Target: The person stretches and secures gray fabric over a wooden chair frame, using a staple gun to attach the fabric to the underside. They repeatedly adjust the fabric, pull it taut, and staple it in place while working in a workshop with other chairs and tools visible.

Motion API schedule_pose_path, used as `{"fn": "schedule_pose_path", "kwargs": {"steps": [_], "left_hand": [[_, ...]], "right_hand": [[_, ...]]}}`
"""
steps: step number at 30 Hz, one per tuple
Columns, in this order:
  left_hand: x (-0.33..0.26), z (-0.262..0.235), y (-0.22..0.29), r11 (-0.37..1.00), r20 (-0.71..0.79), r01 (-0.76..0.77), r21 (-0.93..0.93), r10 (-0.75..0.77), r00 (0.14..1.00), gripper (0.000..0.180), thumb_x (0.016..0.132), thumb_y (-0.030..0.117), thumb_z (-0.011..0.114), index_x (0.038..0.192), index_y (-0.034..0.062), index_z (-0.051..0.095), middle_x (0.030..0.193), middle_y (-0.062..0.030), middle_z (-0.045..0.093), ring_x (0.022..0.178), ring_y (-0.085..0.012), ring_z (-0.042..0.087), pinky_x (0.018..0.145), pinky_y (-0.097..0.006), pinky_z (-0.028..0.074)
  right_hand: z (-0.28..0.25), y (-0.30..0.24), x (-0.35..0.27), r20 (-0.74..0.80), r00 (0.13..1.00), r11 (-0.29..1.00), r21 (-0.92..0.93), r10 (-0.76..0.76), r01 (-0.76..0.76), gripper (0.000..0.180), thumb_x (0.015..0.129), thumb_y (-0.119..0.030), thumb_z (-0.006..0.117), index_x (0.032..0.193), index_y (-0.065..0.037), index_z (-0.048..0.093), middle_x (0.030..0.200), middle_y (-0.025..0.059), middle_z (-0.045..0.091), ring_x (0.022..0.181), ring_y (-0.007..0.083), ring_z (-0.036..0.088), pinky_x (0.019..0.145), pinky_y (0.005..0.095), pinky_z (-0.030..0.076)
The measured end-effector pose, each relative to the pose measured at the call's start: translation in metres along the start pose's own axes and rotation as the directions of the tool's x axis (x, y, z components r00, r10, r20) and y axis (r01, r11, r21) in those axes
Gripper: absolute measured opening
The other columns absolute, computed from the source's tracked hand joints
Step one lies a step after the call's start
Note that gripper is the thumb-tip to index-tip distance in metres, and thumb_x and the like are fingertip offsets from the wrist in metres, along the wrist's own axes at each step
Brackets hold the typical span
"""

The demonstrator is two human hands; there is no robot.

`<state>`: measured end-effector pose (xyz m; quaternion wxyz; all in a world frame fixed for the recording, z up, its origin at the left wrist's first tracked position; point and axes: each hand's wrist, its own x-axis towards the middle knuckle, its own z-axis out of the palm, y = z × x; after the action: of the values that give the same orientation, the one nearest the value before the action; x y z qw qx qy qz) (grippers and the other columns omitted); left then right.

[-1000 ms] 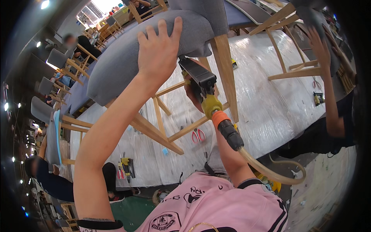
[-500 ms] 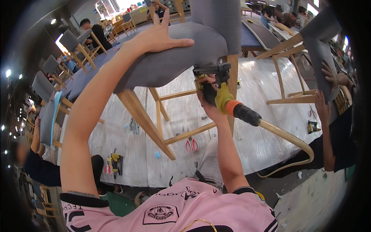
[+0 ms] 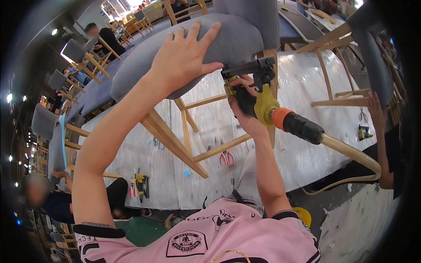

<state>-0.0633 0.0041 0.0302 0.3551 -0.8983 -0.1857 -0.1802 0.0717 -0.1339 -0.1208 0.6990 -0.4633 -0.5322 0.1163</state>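
A grey upholstered chair with wooden legs stands tilted before me, its padded seat facing up. Flat on that seat lies my left hand, fingers spread, its thumb close to the seat edge. My right hand is wrapped round the grip of a yellow and black pneumatic staple gun. The gun's black nose is at the seat's edge near the backrest; whether it touches the fabric I cannot tell. From its orange and black coupling, a clear tan air hose curves off to the right.
Plastic film covers the work table. On it lie red-handled scissors, a second staple gun, a blue scrap and another staple gun. Co-workers sit left and right, and another grey chair stands at the right.
My left hand has settled flatter on the seat, its fingers more spread. More of the seat's top shows. The staple gun, still in my right hand, appears slightly farther right.
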Motion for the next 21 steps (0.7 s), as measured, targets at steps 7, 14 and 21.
{"fn": "schedule_pose_path", "kwargs": {"steps": [7,14,21], "left_hand": [[-0.009,0.005,0.028,0.994,-0.130,0.021,0.111,-0.007,0.991,0.098,0.078,0.043,0.085,0.160,0.0212,0.036,0.145,-0.0195,0.049,0.118,-0.0409,0.054,0.099,-0.058,0.045],[-0.008,-0.002,0.039,0.992,-0.104,0.055,0.116,-0.043,0.994,0.104,0.073,0.039,0.089,0.160,0.0212,0.036,0.144,-0.0188,0.051,0.119,-0.0420,0.053,0.098,-0.059,0.045],[-0.003,-0.057,-0.013,0.859,0.232,0.327,-0.395,-0.252,0.940,0.089,0.093,0.060,0.065,0.162,0.0148,0.030,0.155,-0.0293,0.043,0.126,-0.0489,0.057,0.103,-0.055,0.047]], "right_hand": [[0.009,-0.001,-0.009,-0.073,0.995,0.998,0.006,0.062,-0.061,0.030,0.085,-0.001,0.072,0.113,-0.009,0.064,0.106,0.0064,0.064,0.100,0.0210,0.062,0.092,0.0341,0.049],[0.016,0.010,-0.008,0.033,0.998,0.938,0.339,0.058,-0.066,0.050,0.096,-0.013,0.058,0.144,-0.006,0.052,0.131,0.0083,0.059,0.101,0.0125,0.063,0.095,0.0243,0.049],[0.008,0.004,-0.011,0.019,0.989,0.981,0.128,0.146,-0.148,0.042,0.097,-0.010,0.054,0.139,-0.004,0.055,0.120,0.0070,0.062,0.096,0.0111,0.060,0.088,0.0244,0.051]]}}
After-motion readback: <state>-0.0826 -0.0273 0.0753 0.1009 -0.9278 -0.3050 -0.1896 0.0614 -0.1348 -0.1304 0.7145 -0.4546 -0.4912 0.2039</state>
